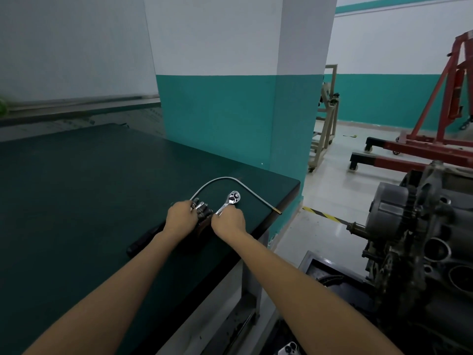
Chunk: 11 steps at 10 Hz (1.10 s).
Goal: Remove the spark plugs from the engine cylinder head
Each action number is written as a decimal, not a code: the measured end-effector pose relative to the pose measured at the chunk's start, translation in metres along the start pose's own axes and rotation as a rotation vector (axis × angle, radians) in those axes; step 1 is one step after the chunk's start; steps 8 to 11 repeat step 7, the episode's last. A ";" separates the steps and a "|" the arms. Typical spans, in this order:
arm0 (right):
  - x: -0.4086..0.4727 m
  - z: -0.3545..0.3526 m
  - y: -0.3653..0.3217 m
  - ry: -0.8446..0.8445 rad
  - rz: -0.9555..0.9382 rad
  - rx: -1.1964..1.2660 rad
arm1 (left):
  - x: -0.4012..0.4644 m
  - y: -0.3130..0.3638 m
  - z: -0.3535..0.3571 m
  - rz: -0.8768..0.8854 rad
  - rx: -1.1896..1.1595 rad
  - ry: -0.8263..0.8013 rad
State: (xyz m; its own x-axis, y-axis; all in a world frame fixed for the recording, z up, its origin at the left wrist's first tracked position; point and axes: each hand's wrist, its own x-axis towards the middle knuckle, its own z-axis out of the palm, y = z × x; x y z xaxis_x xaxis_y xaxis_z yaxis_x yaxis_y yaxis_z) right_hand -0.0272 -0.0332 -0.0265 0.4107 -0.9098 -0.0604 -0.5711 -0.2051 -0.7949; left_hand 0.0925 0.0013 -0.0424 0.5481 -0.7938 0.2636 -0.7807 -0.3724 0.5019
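Both hands reach over the dark green workbench [76, 190]. My right hand [228, 221] grips the handle of a chrome ratchet wrench [231, 200], whose round head lies on the bench top. My left hand [181, 217] holds a cluster of dark spark plugs [203, 210] lying between the two hands; its fingers curl over them. The engine [419, 242] stands at the right on a stand, with open round ports facing me.
A flexible metal pick-up tool [230, 178] with a brass tip arcs across the bench near its right edge. A black handle [143, 241] lies under my left forearm. A red engine hoist [435, 139] and a beige frame [325, 119] stand on the floor beyond.
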 end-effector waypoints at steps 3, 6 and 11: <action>-0.008 -0.001 0.010 -0.090 -0.008 0.276 | -0.002 0.001 -0.008 0.004 -0.044 -0.079; -0.040 0.001 0.006 -0.090 -0.012 0.303 | -0.036 0.001 -0.027 -0.032 0.021 -0.038; -0.050 -0.018 -0.012 -0.043 -0.027 0.445 | -0.045 0.013 -0.058 0.052 0.020 -0.060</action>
